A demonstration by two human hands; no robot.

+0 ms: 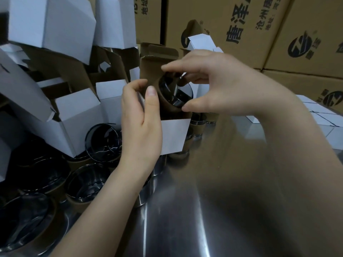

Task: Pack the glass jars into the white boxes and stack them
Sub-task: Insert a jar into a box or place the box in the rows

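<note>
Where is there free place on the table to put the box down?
Free: the bare steel table from the glass jars on the left to the closed white boxes at far right. Crowded: the left, with jars and open white boxes.

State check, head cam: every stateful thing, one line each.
White cardboard box with brown inside: open, flaps out.
Dark glass jar with brown band: tilted, partly in that box.
Left hand: grips the box.
Right hand: pinches the jar.
Loose glass jars on steel table: unboxed.
White boxes at far right: closed.

Tilted glass jar [173, 92] at white box [174, 135]
</note>
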